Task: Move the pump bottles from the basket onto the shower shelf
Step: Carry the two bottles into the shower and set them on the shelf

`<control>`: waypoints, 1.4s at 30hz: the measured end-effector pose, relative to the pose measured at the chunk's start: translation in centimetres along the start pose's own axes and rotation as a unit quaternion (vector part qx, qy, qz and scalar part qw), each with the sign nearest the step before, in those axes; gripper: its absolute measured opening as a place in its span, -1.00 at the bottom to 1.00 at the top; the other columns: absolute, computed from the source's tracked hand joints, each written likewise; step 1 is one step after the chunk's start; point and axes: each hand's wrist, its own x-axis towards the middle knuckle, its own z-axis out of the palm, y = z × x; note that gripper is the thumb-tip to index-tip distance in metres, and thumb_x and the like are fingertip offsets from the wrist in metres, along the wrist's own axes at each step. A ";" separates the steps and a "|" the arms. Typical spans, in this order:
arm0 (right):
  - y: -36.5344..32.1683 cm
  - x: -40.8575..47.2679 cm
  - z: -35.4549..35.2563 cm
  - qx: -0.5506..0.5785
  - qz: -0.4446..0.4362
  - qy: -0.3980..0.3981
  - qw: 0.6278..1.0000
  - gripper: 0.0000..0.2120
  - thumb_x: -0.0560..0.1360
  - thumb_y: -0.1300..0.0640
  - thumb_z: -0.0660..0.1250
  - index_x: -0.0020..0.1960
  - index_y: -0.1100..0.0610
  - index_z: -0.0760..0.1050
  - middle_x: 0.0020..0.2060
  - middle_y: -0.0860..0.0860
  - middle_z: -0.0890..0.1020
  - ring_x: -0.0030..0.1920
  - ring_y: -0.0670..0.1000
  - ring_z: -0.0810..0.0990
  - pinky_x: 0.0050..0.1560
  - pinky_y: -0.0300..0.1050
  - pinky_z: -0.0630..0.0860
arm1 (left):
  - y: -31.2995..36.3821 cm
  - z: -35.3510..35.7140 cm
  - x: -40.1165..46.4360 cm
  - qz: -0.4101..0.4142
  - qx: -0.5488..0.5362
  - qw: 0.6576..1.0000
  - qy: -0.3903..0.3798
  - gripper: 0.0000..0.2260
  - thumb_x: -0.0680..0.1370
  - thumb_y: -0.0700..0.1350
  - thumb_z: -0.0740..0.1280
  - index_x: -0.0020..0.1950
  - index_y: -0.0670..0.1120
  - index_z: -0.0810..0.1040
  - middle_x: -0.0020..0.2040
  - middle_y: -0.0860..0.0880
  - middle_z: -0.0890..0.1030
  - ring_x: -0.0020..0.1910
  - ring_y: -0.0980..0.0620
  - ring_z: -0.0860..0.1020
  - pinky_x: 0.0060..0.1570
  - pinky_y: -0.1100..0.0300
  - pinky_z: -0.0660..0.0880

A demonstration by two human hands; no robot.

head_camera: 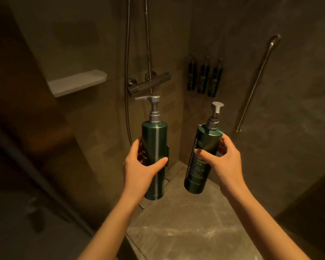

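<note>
I hold two dark green pump bottles with grey pump heads upright in front of me. My left hand [142,166] grips the left pump bottle [155,147] around its middle. My right hand [221,160] grips the right pump bottle [203,147], which leans slightly right and has white lettering on its side. The pale shower shelf [77,82] juts from the left wall, up and to the left of both bottles, with nothing on it. No basket is in view.
A chrome shower mixer [148,84] with its hose [127,91] hangs on the back wall just behind the left bottle. Three small dark bottles [204,78] are mounted on the right wall. A slanted grab bar [255,87] runs further right. Grey stone floor [186,222] lies below.
</note>
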 end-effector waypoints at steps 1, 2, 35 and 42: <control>0.3 1.9 0.4 -0.001 -0.006 -0.009 1.000 -0.44 0.30 0.23 0.53 0.25 0.03 0.46 0.09 -0.05 0.61 0.13 -0.05 0.55 -0.07 -0.27 0.47 | -0.1 0.5 1.7 0.004 -0.002 1.000 0.011 -0.34 0.30 -0.14 0.55 0.34 0.03 0.38 0.18 0.12 0.56 0.13 0.21 0.55 0.11 0.22 0.50; 0.3 3.9 0.9 -0.006 -0.014 -0.021 1.000 -0.44 0.30 0.22 0.53 0.26 0.03 0.45 0.10 -0.06 0.60 0.13 -0.07 0.55 -0.07 -0.30 0.46 | 0.0 1.0 3.3 0.010 -0.003 1.000 0.019 -0.35 0.30 -0.15 0.54 0.33 0.03 0.39 0.17 0.13 0.57 0.12 0.23 0.55 0.10 0.24 0.50; -12.2 42.7 28.9 0.265 -0.197 -0.533 0.779 -0.45 0.30 0.19 0.52 0.21 -0.10 0.43 0.04 -0.29 0.53 0.12 -0.15 0.51 -0.02 -0.26 0.43 | 11.6 -8.4 31.8 0.112 0.241 0.784 0.562 -0.29 0.31 -0.12 0.53 0.39 0.07 0.31 0.22 0.15 0.47 0.16 0.21 0.48 0.07 0.31 0.42; -12.5 41.6 32.5 0.269 -0.181 -0.570 0.755 -0.47 0.31 0.18 0.51 0.19 -0.11 0.41 0.01 -0.29 0.51 0.05 -0.22 0.49 -0.08 -0.29 0.41 | 9.0 -11.5 32.7 0.077 0.262 0.744 0.610 -0.28 0.33 -0.15 0.52 0.42 0.01 0.30 0.24 0.07 0.48 0.14 0.12 0.48 0.13 0.18 0.45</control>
